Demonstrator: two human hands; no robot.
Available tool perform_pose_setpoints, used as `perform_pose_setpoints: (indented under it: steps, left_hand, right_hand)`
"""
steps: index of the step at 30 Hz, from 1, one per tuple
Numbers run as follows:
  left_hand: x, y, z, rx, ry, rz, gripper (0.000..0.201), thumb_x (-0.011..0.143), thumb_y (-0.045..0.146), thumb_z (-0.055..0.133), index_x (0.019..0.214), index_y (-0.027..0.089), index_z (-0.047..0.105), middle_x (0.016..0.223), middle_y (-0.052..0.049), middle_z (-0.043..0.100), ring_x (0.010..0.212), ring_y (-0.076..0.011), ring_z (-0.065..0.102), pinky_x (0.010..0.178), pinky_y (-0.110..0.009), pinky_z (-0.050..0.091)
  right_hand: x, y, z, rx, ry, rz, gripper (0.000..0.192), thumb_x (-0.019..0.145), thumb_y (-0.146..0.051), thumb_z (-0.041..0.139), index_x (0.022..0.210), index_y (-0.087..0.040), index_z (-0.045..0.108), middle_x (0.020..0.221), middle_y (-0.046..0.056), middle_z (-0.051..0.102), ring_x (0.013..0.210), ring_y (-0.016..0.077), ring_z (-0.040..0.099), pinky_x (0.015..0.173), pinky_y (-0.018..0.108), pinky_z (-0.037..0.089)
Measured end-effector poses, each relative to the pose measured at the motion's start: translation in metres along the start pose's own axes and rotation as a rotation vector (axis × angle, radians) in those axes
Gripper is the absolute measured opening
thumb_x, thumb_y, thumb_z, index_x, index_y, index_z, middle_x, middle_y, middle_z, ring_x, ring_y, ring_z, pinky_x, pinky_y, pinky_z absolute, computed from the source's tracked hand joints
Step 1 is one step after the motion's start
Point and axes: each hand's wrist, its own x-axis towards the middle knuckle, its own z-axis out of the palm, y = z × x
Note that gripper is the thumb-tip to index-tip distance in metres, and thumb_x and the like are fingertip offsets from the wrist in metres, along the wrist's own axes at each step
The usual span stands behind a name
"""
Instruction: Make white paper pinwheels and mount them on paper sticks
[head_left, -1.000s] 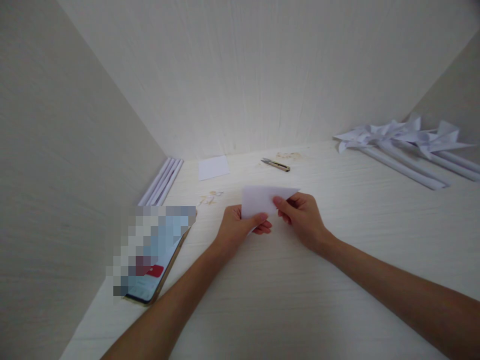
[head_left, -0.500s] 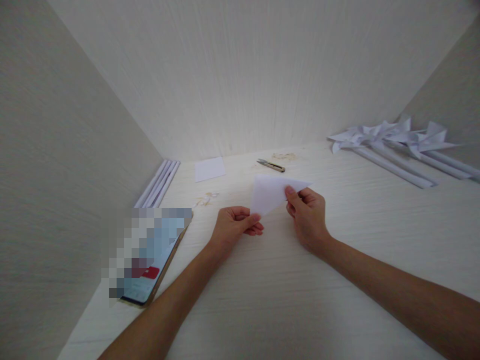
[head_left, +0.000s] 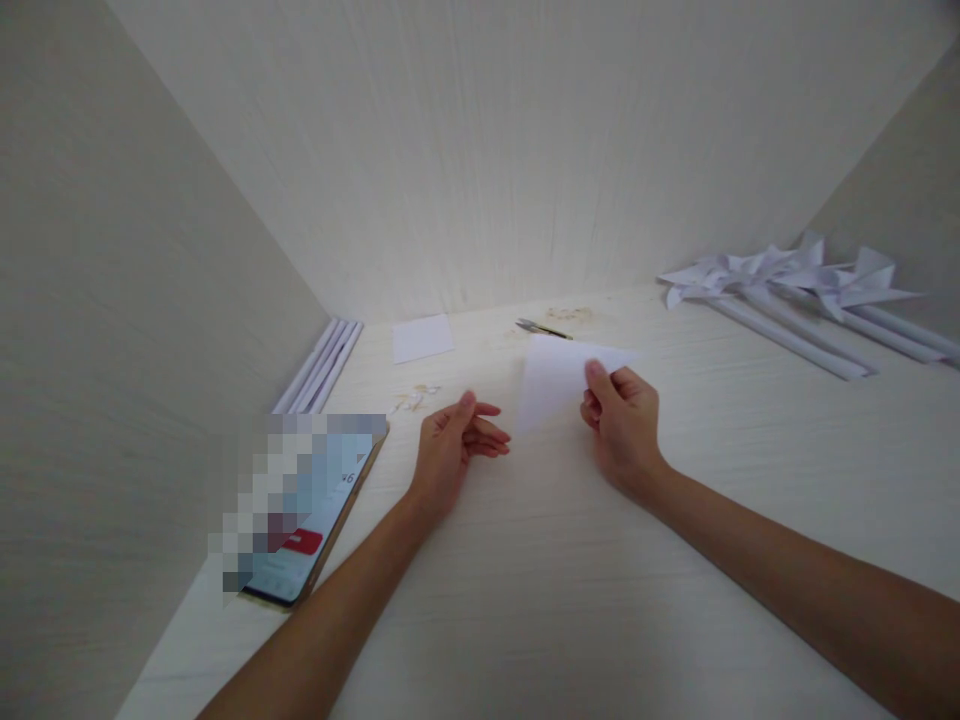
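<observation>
A white sheet of paper (head_left: 553,380), folded into a triangle, is pinched at its right side by my right hand (head_left: 624,425). The thumb presses on top, and the other fingers curl beneath. My left hand (head_left: 456,445) is just left of the paper, apart from it, with the thumb raised and the fingers loosely spread. Beyond the paper lies a pair of thread snips (head_left: 541,328), its handle partly covered by the sheet. Small white and tan bits (head_left: 414,399) lie on the table beyond my left hand.
A square white paper (head_left: 422,338) lies at the back. Rolled paper tubes (head_left: 319,365) rest along the left wall, behind a phone (head_left: 319,520), partly pixelated. Several paper pinwheels (head_left: 787,285) with tube handles lie at the back right. Tan scraps (head_left: 571,314) sit near the back wall.
My left hand has let go of the paper's lower corner and drawn back to the left, its fingers opening. My right hand keeps the paper and has shifted slightly right.
</observation>
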Motion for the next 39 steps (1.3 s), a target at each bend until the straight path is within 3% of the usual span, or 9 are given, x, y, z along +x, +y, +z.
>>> perform_pose_setpoints:
  steps: [3, 7, 12, 18, 31, 39]
  left_hand:
    - [-0.001, 0.000, 0.003, 0.023, -0.104, 0.001, 0.042, 0.066, 0.052, 0.054, 0.063, 0.011, 0.060, 0.054, -0.005, 0.064, 0.046, -0.0125, 0.058, 0.045, -0.022, 0.045]
    - [-0.003, 0.000, 0.006, 0.251, -0.200, -0.037, 0.026, 0.062, 0.035, 0.064, 0.057, 0.010, 0.059, 0.052, -0.004, 0.064, 0.043, -0.0104, 0.056, 0.046, -0.021, 0.045]
    - [-0.003, -0.001, 0.007, 0.323, -0.222, -0.051, 0.019, 0.064, 0.026, 0.063, 0.052, 0.012, 0.057, 0.048, -0.003, 0.063, 0.038, -0.0087, 0.053, 0.043, -0.020, 0.044]
    - [-0.002, -0.001, 0.007, 0.299, -0.233, -0.045, 0.018, 0.064, 0.025, 0.062, 0.053, 0.012, 0.058, 0.045, -0.001, 0.061, 0.036, -0.0078, 0.052, 0.040, -0.018, 0.043]
    - [-0.004, -0.002, 0.009, 0.218, -0.254, -0.096, 0.018, 0.059, 0.026, 0.066, 0.055, 0.012, 0.056, 0.043, -0.001, 0.060, 0.033, -0.0085, 0.052, 0.036, -0.018, 0.040]
    - [-0.005, -0.003, 0.004, 0.244, -0.269, -0.104, 0.022, 0.058, 0.031, 0.066, 0.055, 0.012, 0.055, 0.043, -0.001, 0.060, 0.034, -0.0095, 0.052, 0.037, -0.020, 0.041]
  right_hand:
    - [-0.011, 0.001, 0.005, -0.064, -0.162, 0.020, 0.032, 0.068, -0.038, 0.061, 0.052, -0.017, 0.043, 0.040, -0.008, 0.036, 0.034, 0.0032, 0.029, 0.032, 0.018, 0.019]
    - [-0.014, 0.002, 0.006, -0.102, -0.198, 0.018, 0.033, 0.068, -0.039, 0.060, 0.051, -0.017, 0.042, 0.039, -0.008, 0.036, 0.033, 0.0031, 0.029, 0.032, 0.018, 0.018]
    - [-0.012, 0.003, 0.006, -0.173, -0.236, 0.035, 0.033, 0.068, -0.040, 0.059, 0.050, -0.017, 0.044, 0.039, -0.007, 0.039, 0.033, 0.0037, 0.030, 0.032, 0.018, 0.020]
    - [-0.019, -0.003, 0.011, -0.377, -0.496, 0.078, 0.033, 0.059, -0.036, 0.065, 0.041, -0.015, 0.047, 0.036, -0.006, 0.041, 0.033, 0.0045, 0.033, 0.033, 0.020, 0.022]
    - [-0.002, 0.000, 0.005, 0.081, -0.077, 0.093, 0.037, 0.060, -0.030, 0.068, 0.043, -0.016, 0.038, 0.035, -0.009, 0.034, 0.034, 0.0016, 0.025, 0.033, 0.017, 0.015]
    - [0.010, -0.001, -0.001, 0.185, 0.118, 0.052, 0.034, 0.064, -0.029, 0.066, 0.045, -0.016, 0.041, 0.041, -0.008, 0.036, 0.035, 0.0013, 0.026, 0.032, 0.015, 0.018]
